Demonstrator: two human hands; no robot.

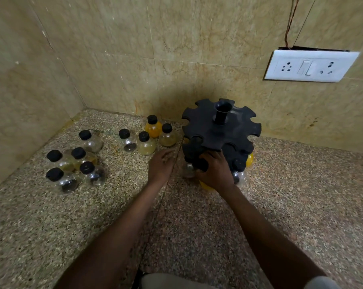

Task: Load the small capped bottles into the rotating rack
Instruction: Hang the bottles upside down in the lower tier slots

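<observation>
The right hand (215, 171) is wrapped around a bottle's black cap (199, 163) at the lower tier of the black rack (221, 130), which stands on the speckled counter (197, 226). The left hand (160, 165) hovers open beside it (blurred). 9 capped bottles (144, 142) stand loose to the left.

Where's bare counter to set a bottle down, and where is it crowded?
Bare: the counter in front of the left bottle cluster, and right of the rack. Crowded: between the middle bottles and rack, where the left hand sits.
</observation>
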